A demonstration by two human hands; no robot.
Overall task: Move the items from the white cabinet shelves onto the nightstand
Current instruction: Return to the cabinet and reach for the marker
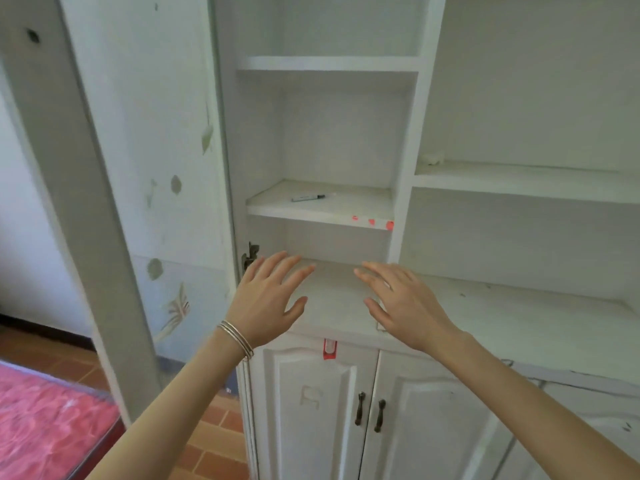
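Your left hand (pixel 266 299) and right hand (pixel 401 303) hover over the front edge of the white cabinet's (pixel 405 209) lowest open shelf, fingers spread wide, holding nothing. One shelf up, a pen (pixel 308 198) lies mid-shelf, untouched. Farther right, a small white object (pixel 433 157), unidentifiable. Nightstand not in view. Judgement: nearly done, the pen at least remains.

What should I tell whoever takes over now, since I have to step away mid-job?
Left hand and right hand: both open, holding nothing, raised before the lowest open shelf.
A pen lies on the shelf above; a small white object, too blurred to name, sits on the right-hand shelf.
Nightstand not in view, so what is done cannot be told.
Left: carry these over.
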